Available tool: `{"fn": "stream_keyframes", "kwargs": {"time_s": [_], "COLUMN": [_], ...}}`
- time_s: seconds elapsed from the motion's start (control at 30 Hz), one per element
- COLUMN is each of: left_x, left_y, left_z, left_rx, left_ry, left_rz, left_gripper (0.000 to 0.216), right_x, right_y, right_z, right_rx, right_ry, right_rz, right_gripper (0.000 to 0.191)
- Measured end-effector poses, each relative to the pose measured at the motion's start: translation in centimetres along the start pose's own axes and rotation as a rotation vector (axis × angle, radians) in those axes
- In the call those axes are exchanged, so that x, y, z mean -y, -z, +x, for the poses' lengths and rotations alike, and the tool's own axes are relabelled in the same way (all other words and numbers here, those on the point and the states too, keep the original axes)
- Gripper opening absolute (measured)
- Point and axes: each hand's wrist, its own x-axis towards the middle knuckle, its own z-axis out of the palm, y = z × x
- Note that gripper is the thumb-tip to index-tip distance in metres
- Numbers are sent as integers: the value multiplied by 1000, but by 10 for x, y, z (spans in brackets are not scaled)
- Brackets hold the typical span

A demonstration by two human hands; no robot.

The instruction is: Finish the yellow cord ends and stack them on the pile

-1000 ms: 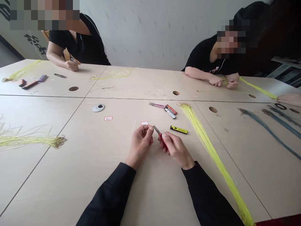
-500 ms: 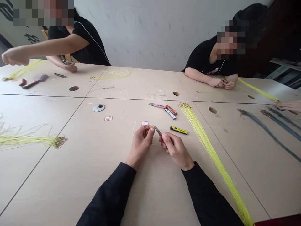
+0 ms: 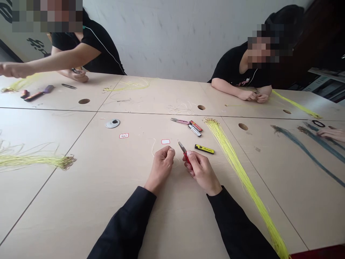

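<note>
My left hand (image 3: 161,163) is closed in a pinch, with a thin pale yellow cord (image 3: 153,145) looping out from around its fingers onto the table. In my right hand (image 3: 203,172) are small red-handled thread snips (image 3: 182,147), their blades pointing up and to the left. A tiny bit of something lies or hangs by the blade tip, too small to make out. The snips and my left fingertips are a short gap apart. Just beyond my left hand lies a red-bordered label (image 3: 165,141). A yellow lighter (image 3: 205,149) rests beyond my right hand.
A bundle of yellow cords (image 3: 242,172) runs along my right; another yellow bundle (image 3: 35,160) lies left. Pink-handled snips (image 3: 180,121), two more lighters (image 3: 195,128) and a grey disc (image 3: 112,123) lie ahead. Two people sit opposite; a person's hand (image 3: 332,133) works near blue cords (image 3: 309,154).
The snips' blades have come away from my left fingertips, slightly to the right. My left fingers have curled tighter. Across the table, a person's outstretched arm has moved left.
</note>
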Motion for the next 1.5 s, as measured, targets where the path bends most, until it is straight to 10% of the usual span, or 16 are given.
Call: {"fn": "stream_keyframes", "kwargs": {"time_s": [0.5,1.23,1.5], "left_x": [-18,-13,1], "left_y": [11,7,9], "left_z": [4,5,7], "left_rx": [-24,-69,-131], "left_ry": [121,131,-19], "left_rz": [-800,-827,-182], "left_gripper": [50,41,27], "right_x": [-3,-3,1], "right_y": [-11,-14,-13], "right_z": [0,2,-3], "right_rx": [-133,-200,-146], "right_ry": [108,119,175], "right_rz": [-382,-441,-412], "right_gripper": [46,44,43]}}
